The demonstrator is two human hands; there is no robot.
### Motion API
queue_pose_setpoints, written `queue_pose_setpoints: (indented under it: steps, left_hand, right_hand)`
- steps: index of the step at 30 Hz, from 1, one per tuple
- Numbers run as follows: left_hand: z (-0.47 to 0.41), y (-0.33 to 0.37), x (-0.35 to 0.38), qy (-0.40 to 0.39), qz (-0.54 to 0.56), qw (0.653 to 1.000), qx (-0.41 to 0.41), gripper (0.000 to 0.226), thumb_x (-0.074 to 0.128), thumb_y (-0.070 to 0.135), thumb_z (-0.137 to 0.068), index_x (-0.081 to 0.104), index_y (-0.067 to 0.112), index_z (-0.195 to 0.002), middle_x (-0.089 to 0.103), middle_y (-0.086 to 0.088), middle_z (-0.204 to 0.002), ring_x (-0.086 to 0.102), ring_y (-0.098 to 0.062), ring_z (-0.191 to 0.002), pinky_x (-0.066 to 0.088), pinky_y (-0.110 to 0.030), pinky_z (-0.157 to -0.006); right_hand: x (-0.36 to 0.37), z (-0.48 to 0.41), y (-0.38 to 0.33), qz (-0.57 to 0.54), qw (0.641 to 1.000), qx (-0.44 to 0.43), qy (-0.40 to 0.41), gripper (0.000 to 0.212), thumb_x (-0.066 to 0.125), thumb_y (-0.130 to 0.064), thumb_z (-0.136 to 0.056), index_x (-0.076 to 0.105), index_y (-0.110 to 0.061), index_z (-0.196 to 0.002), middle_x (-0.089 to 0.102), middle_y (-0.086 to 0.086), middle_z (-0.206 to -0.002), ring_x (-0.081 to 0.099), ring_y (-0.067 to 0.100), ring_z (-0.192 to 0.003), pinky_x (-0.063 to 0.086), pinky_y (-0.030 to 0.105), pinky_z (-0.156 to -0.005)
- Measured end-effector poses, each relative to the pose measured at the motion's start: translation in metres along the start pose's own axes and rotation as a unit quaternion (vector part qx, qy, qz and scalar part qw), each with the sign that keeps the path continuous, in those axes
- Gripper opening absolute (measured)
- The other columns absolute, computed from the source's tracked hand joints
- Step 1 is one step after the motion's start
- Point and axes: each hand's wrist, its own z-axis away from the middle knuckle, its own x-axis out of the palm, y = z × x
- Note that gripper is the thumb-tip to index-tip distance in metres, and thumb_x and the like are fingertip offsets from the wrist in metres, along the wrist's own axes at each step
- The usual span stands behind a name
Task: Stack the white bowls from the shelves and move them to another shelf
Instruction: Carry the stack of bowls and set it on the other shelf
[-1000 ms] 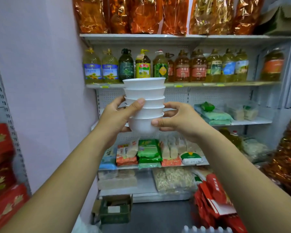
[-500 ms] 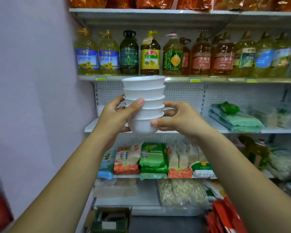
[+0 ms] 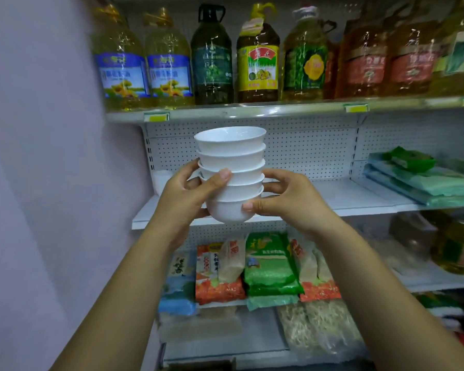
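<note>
Stack of 5 white bowls point(image 3: 231, 174) held in the air in front of the middle shelf point(image 3: 359, 195). Left hand point(image 3: 184, 198) and right hand point(image 3: 287, 200) clamp the lowest bowls from opposite sides, steadying the tall stack. Small white object point(image 3: 161, 180) by the wall, possibly another bowl, blurred. Far-side fingers hidden.

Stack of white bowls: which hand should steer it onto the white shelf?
Probably left. The left hand wraps the stack of five white bowls with its thumb high across the third and fourth rims, steadying it. The right hand pinches only the bottom bowl. The white shelf is bare behind.
</note>
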Motion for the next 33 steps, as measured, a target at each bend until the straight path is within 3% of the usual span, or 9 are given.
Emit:
queue_pose_setpoints:
  steps: [4,7,12,16,20,25,27,30,33]
  left_hand:
    - [-0.048,-0.029,-0.018,-0.028,0.001,1.0,-0.008,0.065,0.079,0.036,-0.076,0.058,0.028,-0.137,0.078,0.007,-0.114,0.075,-0.016,-0.106,0.063,-0.037,-0.074]
    - [-0.071,-0.055,-0.025,-0.051,0.005,0.998,-0.025,0.063,0.078,0.037,-0.075,0.06,0.028,-0.135,0.078,0.005,-0.115,0.074,-0.017,-0.109,0.063,-0.041,-0.082]
    - [-0.104,-0.093,-0.027,-0.07,0.021,0.996,-0.046,0.062,0.078,0.031,-0.076,0.06,0.026,-0.136,0.078,0.004,-0.114,0.074,-0.014,-0.106,0.062,-0.031,-0.073]
    - [-0.13,-0.119,-0.016,-0.086,0.021,0.994,-0.059,0.065,0.078,0.032,-0.078,0.058,0.026,-0.14,0.077,0.003,-0.118,0.074,-0.015,-0.109,0.063,-0.035,-0.078]
    - [-0.159,-0.145,0.009,-0.094,0.034,0.993,-0.069,0.069,0.078,0.032,-0.076,0.057,0.026,-0.141,0.077,0.002,-0.118,0.074,-0.014,-0.108,0.06,-0.028,-0.074]
    - [-0.213,-0.183,0.056,-0.088,0.05,0.991,-0.086,0.073,0.081,0.036,-0.07,0.059,0.029,-0.14,0.077,0.002,-0.119,0.073,-0.019,-0.111,0.063,-0.044,-0.083]
    - [-0.24,-0.199,0.079,-0.089,0.053,0.991,-0.085,0.071,0.084,0.037,-0.072,0.06,0.029,-0.138,0.077,0.003,-0.12,0.072,-0.02,-0.114,0.061,-0.05,-0.089]
    - [-0.282,-0.224,0.116,-0.084,0.066,0.991,-0.083,0.072,0.086,0.037,-0.073,0.059,0.028,-0.139,0.076,0.002,-0.123,0.071,-0.02,-0.116,0.06,-0.052,-0.093]
    - [-0.323,-0.249,0.154,-0.084,0.081,0.99,-0.075,0.074,0.082,0.037,-0.072,0.058,0.027,-0.142,0.075,0.004,-0.124,0.07,-0.02,-0.118,0.061,-0.049,-0.092]
  right_hand:
    - [0.015,-0.036,0.035,-0.015,0.999,-0.002,0.029,0.068,0.093,0.001,-0.065,0.067,-0.015,-0.125,0.078,0.005,-0.11,0.073,0.021,-0.108,0.061,0.04,-0.091]
    - [0.022,-0.05,0.058,-0.013,0.999,0.006,0.047,0.07,0.094,-0.001,-0.064,0.067,-0.017,-0.126,0.078,0.003,-0.11,0.074,0.022,-0.105,0.061,0.04,-0.087]
    - [0.025,-0.068,0.095,-0.024,0.997,0.016,0.07,0.065,0.092,0.003,-0.064,0.069,-0.026,-0.117,0.078,0.001,-0.112,0.074,0.024,-0.106,0.061,0.043,-0.087]
    - [0.012,-0.084,0.117,-0.018,0.997,0.024,0.077,0.067,0.092,0.002,-0.064,0.068,-0.023,-0.121,0.077,0.001,-0.114,0.074,0.022,-0.106,0.061,0.041,-0.088]
    - [-0.017,-0.101,0.139,-0.008,0.996,0.031,0.079,0.066,0.091,0.004,-0.065,0.069,-0.023,-0.122,0.078,0.0,-0.111,0.075,0.021,-0.102,0.062,0.036,-0.085]
    - [-0.07,-0.143,0.174,-0.004,0.996,0.034,0.079,0.072,0.088,0.008,-0.066,0.066,-0.018,-0.129,0.078,0.002,-0.112,0.077,0.023,-0.095,0.063,0.037,-0.077]
    - [-0.096,-0.164,0.191,0.01,0.997,0.03,0.077,0.073,0.089,0.007,-0.067,0.065,-0.018,-0.132,0.077,0.001,-0.115,0.076,0.022,-0.097,0.062,0.035,-0.081]
    - [-0.138,-0.199,0.212,0.028,0.997,0.026,0.074,0.072,0.09,0.004,-0.068,0.065,-0.019,-0.132,0.076,-0.001,-0.117,0.076,0.022,-0.1,0.062,0.038,-0.087]
    - [-0.182,-0.233,0.233,0.047,0.996,0.026,0.067,0.073,0.09,0.002,-0.069,0.065,-0.02,-0.133,0.076,-0.001,-0.117,0.076,0.019,-0.098,0.061,0.033,-0.086]
